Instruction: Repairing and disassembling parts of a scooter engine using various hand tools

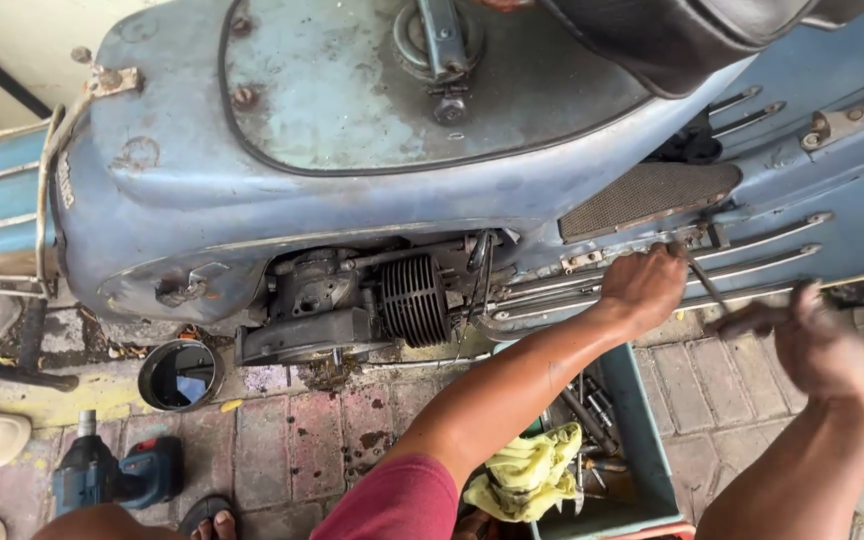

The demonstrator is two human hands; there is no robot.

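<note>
Reaching across from the lower middle of the frame, the left hand (645, 285) rests its curled fingers against the footboard edge of an old blue scooter (152, 190), right of centre; its grip is closed over the upper end of a thin metal tool (704, 283), which slants down to the right from the fingers. The right hand (822, 345), at the right edge, is blurred; its grip looks curled around a dark handle-like piece (747, 320) near the tool's lower end, but whether it truly clamps it I cannot tell. Above the left hand, chrome floor strips (752, 250) run along the footboard, and a dark mesh mat (642, 195) lies just over them. To the left, under the scooter body, the exposed engine with its finned cylinder (415, 300) sits in the middle of the frame. Below the forearms, an open blue toolbox (642, 430) stands on the brick pavement, holding a yellow rag (527, 475) and loose metal tools. At lower left lie a blue cordless power tool (117, 475) and a round dark can (181, 375).
</note>
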